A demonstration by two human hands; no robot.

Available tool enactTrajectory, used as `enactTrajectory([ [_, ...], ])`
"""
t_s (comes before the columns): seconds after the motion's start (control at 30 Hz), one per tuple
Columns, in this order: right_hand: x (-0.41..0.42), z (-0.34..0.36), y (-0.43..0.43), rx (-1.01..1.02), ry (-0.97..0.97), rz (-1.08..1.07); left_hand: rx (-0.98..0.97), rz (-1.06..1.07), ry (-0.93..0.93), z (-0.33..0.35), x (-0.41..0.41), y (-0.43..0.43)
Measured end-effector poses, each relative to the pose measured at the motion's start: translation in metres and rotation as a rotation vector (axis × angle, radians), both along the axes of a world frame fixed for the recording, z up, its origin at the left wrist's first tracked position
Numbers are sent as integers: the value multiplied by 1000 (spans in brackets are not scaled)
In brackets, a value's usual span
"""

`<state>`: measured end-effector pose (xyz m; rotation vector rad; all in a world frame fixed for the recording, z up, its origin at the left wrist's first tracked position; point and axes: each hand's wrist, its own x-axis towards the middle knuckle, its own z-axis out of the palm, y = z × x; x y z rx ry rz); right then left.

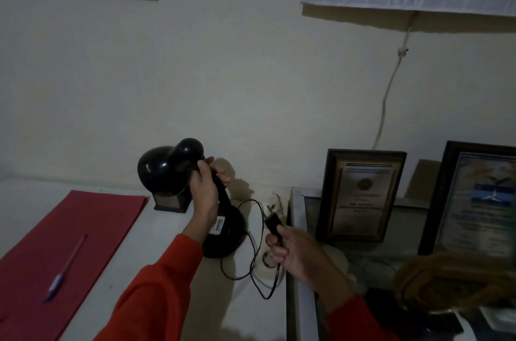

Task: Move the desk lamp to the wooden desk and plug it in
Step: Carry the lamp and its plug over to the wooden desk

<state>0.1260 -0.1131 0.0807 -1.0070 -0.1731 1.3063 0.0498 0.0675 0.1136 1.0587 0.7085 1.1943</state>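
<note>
A black desk lamp stands on a pale tabletop near the wall, its round base by the table's right edge. My left hand is wrapped around the lamp's neck just below the shade. My right hand holds the lamp's black plug, with the black cord looping down from it over the table. A white power strip lies under the cord between the lamp base and my right hand; part of it is hidden by my fingers.
A red folder with a pen on it lies at the left. A small dark box sits behind the lamp. Framed certificates lean on the wall at right, above a glass-topped surface. A white cable runs down the wall.
</note>
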Motion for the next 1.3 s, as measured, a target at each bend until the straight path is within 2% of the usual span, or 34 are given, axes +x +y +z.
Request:
enactTrajectory([
  [0.27,-11,11,-3,103,-168,-88,64,-232,-24,26,-62,-4],
  [0.43,-26,32,-6,29,-392,-62,158,-367,45,55,-107,-12],
  [0.53,-39,45,-12,87,-450,-95,177,-435,72,69,-130,-24],
  [0.67,-61,61,-25,183,-450,-157,180,-513,91,80,-158,-48],
  [0.83,-100,85,-59,262,-304,-263,187,-589,99,89,-192,-84],
  [1.3,-179,144,-237,266,-454,-507,160,-883,-15,111,-234,-211],
])
